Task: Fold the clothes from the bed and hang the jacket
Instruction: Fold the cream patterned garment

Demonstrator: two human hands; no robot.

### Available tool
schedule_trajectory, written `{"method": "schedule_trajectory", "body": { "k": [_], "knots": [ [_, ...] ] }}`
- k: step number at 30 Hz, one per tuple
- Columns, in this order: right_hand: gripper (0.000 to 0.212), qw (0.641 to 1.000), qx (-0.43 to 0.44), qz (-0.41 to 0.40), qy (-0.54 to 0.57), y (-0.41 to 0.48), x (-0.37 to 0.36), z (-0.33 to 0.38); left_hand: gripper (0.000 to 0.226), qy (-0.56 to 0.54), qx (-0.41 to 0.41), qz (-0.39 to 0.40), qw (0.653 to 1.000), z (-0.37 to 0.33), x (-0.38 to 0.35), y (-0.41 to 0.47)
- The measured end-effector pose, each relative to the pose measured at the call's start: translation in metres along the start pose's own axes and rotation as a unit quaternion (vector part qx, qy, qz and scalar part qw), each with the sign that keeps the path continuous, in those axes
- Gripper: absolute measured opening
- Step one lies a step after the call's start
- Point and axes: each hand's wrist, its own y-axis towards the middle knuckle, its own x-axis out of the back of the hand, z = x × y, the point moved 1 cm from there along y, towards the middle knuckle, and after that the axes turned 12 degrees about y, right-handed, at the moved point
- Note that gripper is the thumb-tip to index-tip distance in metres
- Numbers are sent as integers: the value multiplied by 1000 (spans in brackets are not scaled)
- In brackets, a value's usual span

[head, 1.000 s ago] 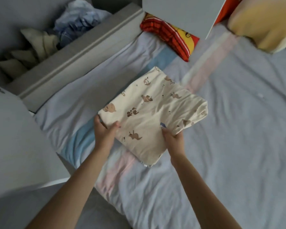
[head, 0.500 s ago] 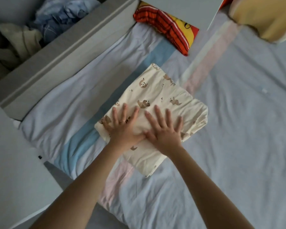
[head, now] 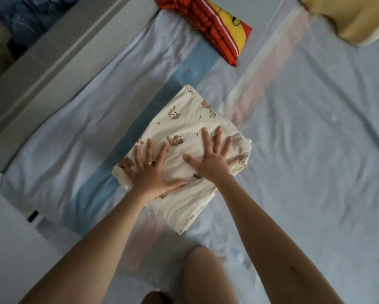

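Our two palms, side by side half a second ago, have slid apart across the folded cream garment (head: pixel 184 119), which lies on the striped bed sheet (head: pixel 315 150) toward the bed's left side. The left hand (head: pixel 150 170) presses flat near its left edge and the right hand (head: pixel 214 159) flat toward its right edge, fingers straight and spread, gripping nothing. We judge the cloth light, soft and limp, not fragile, its layers apt to slide. It is best lifted with both hands under opposite edges. We count one folded garment, one red-and-yellow striped piece (head: pixel 214 25) at the far edge, one yellow cushion (head: pixel 348 20) far right, and a blurred heap (head: pixel 19 16) beyond the grey rail (head: pixel 63 55), uncountable.
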Motion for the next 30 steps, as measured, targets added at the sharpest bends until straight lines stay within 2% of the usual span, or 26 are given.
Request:
{"method": "schedule_trajectory", "body": {
  "k": [3, 5, 6, 7, 8, 9, 11, 12, 14, 15, 17, 19, 21, 23, 26, 27, 28, 30],
  "knots": [
    [105, 1000, -11, 10, 20, -2, 8, 7, 112, 18, 3, 24, 1000, -3, 6, 2],
    [121, 994, -67, -65, 61, -19, 8, 13, 97, 20, 4, 25, 999, 0, 22, 1],
    [126, 978, -115, -137, 106, -29, 3, 12, 84, 12, -5, -16, 1000, 4, 30, 1],
    [126, 946, -182, -210, 167, -40, -3, 12, 73, -13, -11, -82, 996, 8, 40, 3],
    [121, 901, -248, -262, 240, -49, -8, 9, 72, -31, -6, -137, 990, 14, 47, 6],
    [115, 844, -303, -288, 335, -54, -13, 3, 83, -34, 4, -155, 987, 17, 55, 11],
    [105, 723, -339, -264, 542, -53, -36, -15, 121, -64, 54, -55, 995, 34, 53, 33],
    [98, 697, -311, -229, 604, -51, -42, -21, 135, -109, 84, 12, 990, 40, 54, 43],
    [87, 723, -244, -163, 626, -48, -46, -34, 147, -167, 96, 92, 977, 52, 51, 58],
    [84, 735, -208, -132, 632, -48, -51, -41, 144, -181, 82, 102, 975, 55, 48, 64],
    [84, 748, -168, -55, 640, -50, -59, -53, 123, -213, 59, 113, 969, 58, 39, 71],
    [86, 747, -181, 9, 639, -60, -64, -58, 98, -205, 50, 134, 968, 57, 36, 69],
    [76, 746, -196, 25, 636, -71, -64, -53, 101, -193, 53, 150, 968, 55, 39, 64],
    [60, 738, -237, -5, 632, -71, -61, -46, 110, -197, 69, 169, 963, 50, 48, 57],
    [77, 731, -258, 37, 630, -84, -35, -27, 91, -234, 77, 177, 953, 38, 62, 25],
    [75, 739, -253, 48, 622, -96, -16, -19, 86, -253, 63, 191, 946, 30, 71, 6],
    [65, 743, -250, 63, 618, -108, 8, -14, 87, -283, 52, 208, 935, 23, 81, -10],
    [45, 758, -243, 98, 597, -136, 61, -4, 105, -325, 48, 246, 912, 6, 110, -50]
  ]
}}
